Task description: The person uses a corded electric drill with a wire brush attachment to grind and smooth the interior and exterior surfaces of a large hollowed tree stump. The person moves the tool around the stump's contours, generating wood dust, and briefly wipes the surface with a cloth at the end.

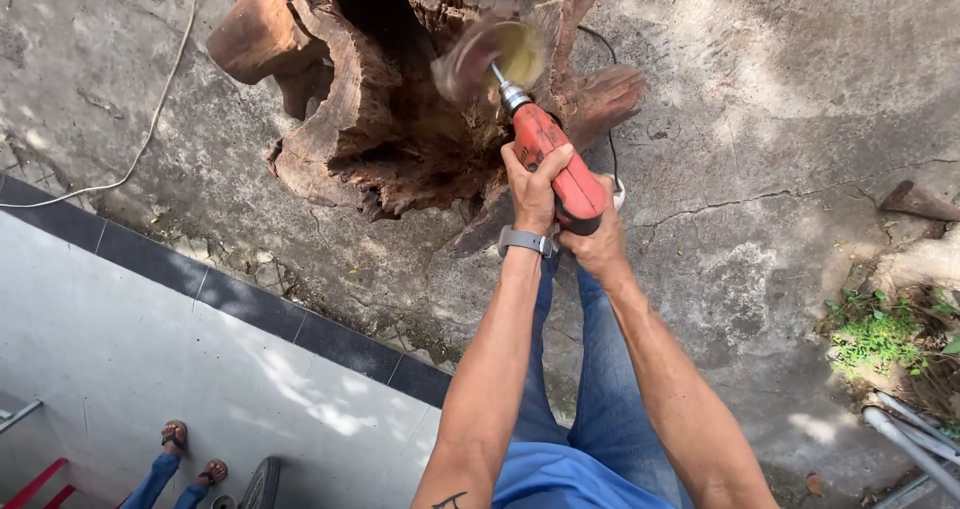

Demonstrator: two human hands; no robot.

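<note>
Single head view, steep downward, close over forearms, probably standing.

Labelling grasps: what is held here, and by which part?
A red electric drill with a blurred round brush wheel. The left hand wraps its body from the side; the right hand has its grip on the rear handle end.

Both arms reach up from the bottom of the frame toward its centre, nearly straight, forearms converging as they go. The left hand [530,191] sits just above centre, fingers curled tight and thumb wrapped over, a grey band on its wrist. The right hand [598,241] is tucked close beside and slightly below it (mostly the back of the hand showing), closed in a firm grip. Knuckles nearly touch.
</note>
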